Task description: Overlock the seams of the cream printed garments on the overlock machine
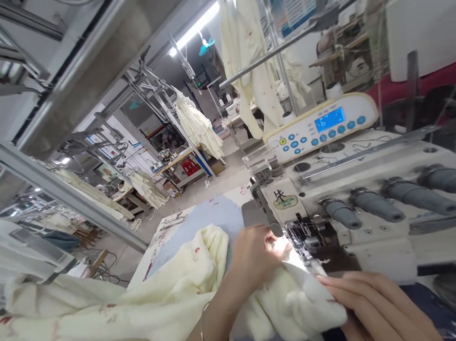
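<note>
Closest to my lens, the right hand (375, 305) fills the lower right of the head feed, its fingers laid together and nearly straight across a fold of the cream fabric (294, 305). Its thumb is out of my view, so I cannot tell whether it is pinching the cloth or only pressing on it. The left hand (254, 256), with a thin metal bangle (209, 336) at its wrist, sits just beyond that fold, curled over the cloth with its fingertips hidden. I can't confirm a true grip there either.

From where I sit, the relation that matters is this: the fabric, printed with small red sprigs, runs as one long bunched mass from the lower left of my frame up to the presser foot (299, 235) of the overlock sewing machine (361, 198). Its long axis points at the machine, and both hands work at that end. The left hand is slightly nearer the foot, while the right fingertips rest just short of the brightly lit cloth beneath it.

Past the fabric, a pale blue sheet (211, 218) lies on the tabletop (165, 226). The machine's control panel (320, 126) shows a lit blue display, and cream garments (198, 126) hang from metal racks farther off.
</note>
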`<state>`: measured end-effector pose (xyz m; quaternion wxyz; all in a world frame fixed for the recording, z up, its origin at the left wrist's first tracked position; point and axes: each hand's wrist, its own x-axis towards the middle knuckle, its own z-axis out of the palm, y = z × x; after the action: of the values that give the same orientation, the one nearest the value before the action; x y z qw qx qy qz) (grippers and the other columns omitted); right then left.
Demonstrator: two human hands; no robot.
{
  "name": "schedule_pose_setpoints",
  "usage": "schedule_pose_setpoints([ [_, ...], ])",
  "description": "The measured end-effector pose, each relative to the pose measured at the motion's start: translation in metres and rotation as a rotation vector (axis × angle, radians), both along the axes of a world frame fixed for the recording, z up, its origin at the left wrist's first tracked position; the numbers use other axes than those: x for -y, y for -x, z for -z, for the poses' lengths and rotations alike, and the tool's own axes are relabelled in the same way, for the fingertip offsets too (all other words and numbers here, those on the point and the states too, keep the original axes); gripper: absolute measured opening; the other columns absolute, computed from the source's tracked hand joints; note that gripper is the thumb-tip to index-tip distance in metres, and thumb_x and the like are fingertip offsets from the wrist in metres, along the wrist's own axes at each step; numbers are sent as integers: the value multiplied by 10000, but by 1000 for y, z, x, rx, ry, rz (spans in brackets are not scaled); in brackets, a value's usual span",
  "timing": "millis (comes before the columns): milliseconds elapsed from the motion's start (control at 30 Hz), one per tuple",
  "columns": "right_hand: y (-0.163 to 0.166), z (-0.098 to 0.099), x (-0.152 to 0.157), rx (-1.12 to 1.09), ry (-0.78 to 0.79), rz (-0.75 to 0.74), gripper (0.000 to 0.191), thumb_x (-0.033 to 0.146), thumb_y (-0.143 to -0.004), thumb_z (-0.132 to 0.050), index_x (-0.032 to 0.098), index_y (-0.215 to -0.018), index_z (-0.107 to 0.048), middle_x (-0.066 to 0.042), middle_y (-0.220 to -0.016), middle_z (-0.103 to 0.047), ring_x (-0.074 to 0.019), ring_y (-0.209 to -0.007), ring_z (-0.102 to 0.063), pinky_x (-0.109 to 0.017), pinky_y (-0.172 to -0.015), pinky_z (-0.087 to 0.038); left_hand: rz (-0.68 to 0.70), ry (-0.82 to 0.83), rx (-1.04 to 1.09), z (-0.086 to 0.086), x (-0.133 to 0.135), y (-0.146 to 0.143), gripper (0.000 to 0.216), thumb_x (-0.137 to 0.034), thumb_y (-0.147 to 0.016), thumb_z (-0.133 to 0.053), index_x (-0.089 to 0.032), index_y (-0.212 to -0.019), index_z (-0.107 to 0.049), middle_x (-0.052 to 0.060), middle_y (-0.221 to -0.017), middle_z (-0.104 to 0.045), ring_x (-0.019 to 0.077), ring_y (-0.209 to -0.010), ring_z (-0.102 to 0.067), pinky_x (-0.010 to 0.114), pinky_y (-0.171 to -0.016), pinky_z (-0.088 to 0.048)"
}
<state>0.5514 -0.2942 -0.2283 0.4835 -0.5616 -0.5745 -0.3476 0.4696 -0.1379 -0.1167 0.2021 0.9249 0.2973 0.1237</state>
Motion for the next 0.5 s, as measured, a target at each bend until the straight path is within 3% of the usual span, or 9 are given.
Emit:
schedule_pose_setpoints([
  [300,12,2,-9,-179,-68,-1,235,38,-827,-543,181,-1000,-611,-47,-939,-679,-178,-856,-622,-336,-808,-508,-28,-29,99,13,1,-6,397,-211,-700,-654,-193,-514,-304,-55,-512,-352,98,-517,-320,238,-508,-219],
  [500,7,-6,-8,-332,-46,-175,102,131,-881,-521,215,-824,-530,-27,-803,-638,-158,-809,-610,-258,-676,-548,57,8,223,24,-6,-1,280,-199,-704,-618,-186,-564,-375,-61,-554,-371,92,-541,-350,223,-529,-267],
])
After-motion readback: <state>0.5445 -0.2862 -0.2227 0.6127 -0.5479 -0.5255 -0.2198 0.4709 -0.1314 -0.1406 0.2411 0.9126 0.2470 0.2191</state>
